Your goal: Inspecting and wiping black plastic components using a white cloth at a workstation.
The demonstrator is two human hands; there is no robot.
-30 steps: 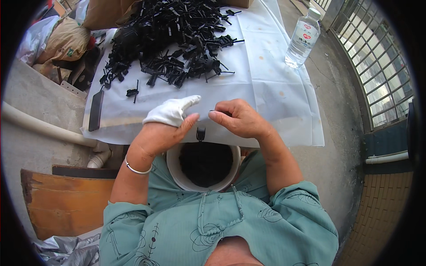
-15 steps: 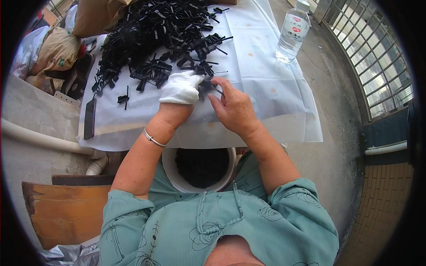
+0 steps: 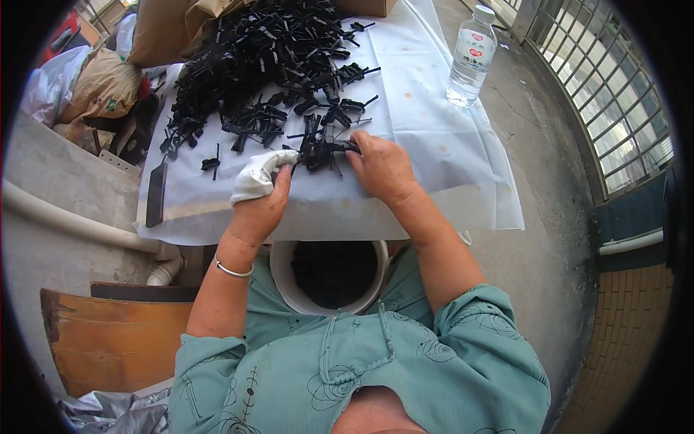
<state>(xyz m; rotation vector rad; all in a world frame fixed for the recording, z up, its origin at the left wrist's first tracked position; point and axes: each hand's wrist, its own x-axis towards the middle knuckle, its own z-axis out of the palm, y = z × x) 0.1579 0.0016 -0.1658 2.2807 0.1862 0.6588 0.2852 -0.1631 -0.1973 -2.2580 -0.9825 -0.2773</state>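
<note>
Close to the table's front edge, both my hands work at a small cluster of black plastic parts (image 3: 318,150) with thin stick-like arms. My left hand (image 3: 262,186), its fingers covered by a white glove and its thumb bare, is closed at the cluster's left side; a bit of black shows by the thumb. On the other side my bare right hand (image 3: 383,168) pinches the end of a black piece between thumb and fingers. Beyond them lies a large heap of similar black parts (image 3: 253,65). A single black part (image 3: 210,164) sits apart on the left.
White sheeting (image 3: 426,155) covers the table. A dark flat phone-like object (image 3: 156,195) lies at its left edge, and a clear water bottle (image 3: 473,61) stands at the far right. Below the front edge, a white bucket (image 3: 283,278) with black contents sits between my knees.
My left hand has drawn back toward me and left, turning so its thumb shows. My right hand has closed from a loose spread into a pinch. The cluster now shows between them.
</note>
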